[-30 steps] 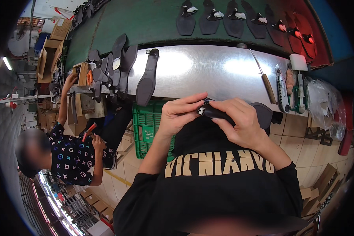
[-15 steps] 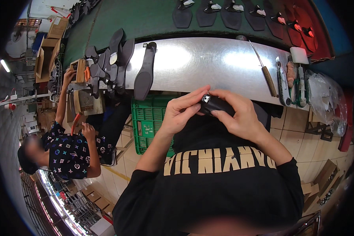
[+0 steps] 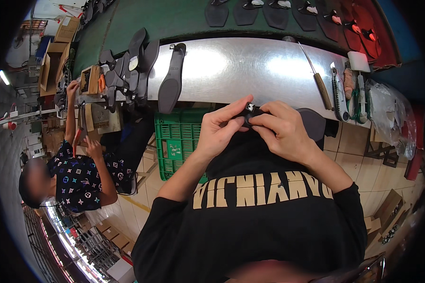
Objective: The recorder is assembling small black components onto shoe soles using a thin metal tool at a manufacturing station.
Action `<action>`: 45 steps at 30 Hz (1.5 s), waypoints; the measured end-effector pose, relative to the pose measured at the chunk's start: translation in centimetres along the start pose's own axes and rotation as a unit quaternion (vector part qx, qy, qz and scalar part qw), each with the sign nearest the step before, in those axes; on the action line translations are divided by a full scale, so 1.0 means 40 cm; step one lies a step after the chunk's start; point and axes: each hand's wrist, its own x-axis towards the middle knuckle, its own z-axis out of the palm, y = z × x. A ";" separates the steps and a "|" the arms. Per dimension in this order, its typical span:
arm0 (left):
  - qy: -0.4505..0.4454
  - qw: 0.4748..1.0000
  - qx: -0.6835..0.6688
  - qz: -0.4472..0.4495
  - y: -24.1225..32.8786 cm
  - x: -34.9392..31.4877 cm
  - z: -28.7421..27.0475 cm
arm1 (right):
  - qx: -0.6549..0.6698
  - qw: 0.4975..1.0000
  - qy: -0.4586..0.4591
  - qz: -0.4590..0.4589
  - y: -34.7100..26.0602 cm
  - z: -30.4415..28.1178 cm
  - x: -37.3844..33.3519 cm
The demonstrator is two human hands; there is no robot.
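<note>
Close in front of my chest, both hands hold a dark sandal sole (image 3: 312, 123). Its rounded end shows beyond my right hand, and my fingers hide its middle. A small shiny ornament (image 3: 250, 107) sits on the black part between my fingertips. My left hand (image 3: 220, 129) pinches the left side, its thumb and forefinger against the black part. My right hand (image 3: 284, 126) grips from the right, with bent fingers and thumb pressed together at the black part. Another dark sole (image 3: 170, 84) with a shiny piece at its narrow end lies on the metal bench top.
The metal bench (image 3: 250, 70) carries a pile of soles (image 3: 139, 66), an awl (image 3: 319, 85), a cutter knife (image 3: 339, 92), scissors (image 3: 361, 101) and a plastic bag (image 3: 387, 113). A row of sandals (image 3: 275, 16) lies on the green surface. Below stands a green crate (image 3: 179, 146); a co-worker (image 3: 82, 181) sits left.
My right fingers have shifted from wrapping the sole's black end to pinching near the ornament. Both hands sit slightly higher in view. The co-worker's far hand has drawn away from the wooden box.
</note>
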 end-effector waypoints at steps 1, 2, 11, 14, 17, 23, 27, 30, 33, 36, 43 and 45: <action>0.001 1.000 -0.001 0.000 -0.003 0.000 -0.003 | -0.005 1.000 -0.011 -0.007 0.000 -0.002 -0.001; -0.001 1.000 -0.005 -0.002 -0.009 0.002 -0.008 | -0.005 1.000 -0.013 -0.008 0.003 -0.005 0.000; 0.024 0.998 -0.025 -0.043 -0.005 0.018 -0.013 | 0.067 0.993 -0.078 0.049 0.005 -0.005 -0.012; 0.022 0.999 -0.024 -0.037 -0.005 0.023 -0.011 | 0.078 0.993 -0.064 0.065 0.008 0.001 -0.017; 0.030 0.998 -0.038 -0.030 -0.006 0.027 -0.007 | 0.057 0.996 -0.035 0.055 0.018 0.013 -0.023; 0.026 0.988 -0.116 -0.102 0.010 0.022 -0.021 | -0.007 0.999 0.049 -0.022 0.017 0.021 -0.017; 0.041 0.982 -0.169 -0.074 0.044 0.014 -0.014 | -0.033 0.997 0.007 -0.065 0.010 -0.005 -0.002; -0.004 0.980 -0.152 -0.132 0.035 0.024 -0.046 | -0.025 0.997 0.027 -0.065 0.002 0.005 -0.006; -0.042 0.972 -0.138 -0.184 0.025 0.038 -0.069 | 0.063 0.995 0.044 0.064 0.001 0.003 -0.011; -0.055 0.968 -0.113 -0.216 0.027 0.036 -0.063 | 0.024 0.998 0.012 0.065 0.012 0.001 -0.018; -0.025 0.979 -0.031 -0.201 0.013 0.034 -0.020 | -0.025 0.998 0.035 0.036 0.027 0.019 -0.021; -0.034 0.979 -0.007 -0.202 -0.001 0.033 -0.020 | -0.024 0.999 0.032 0.035 0.027 0.021 -0.025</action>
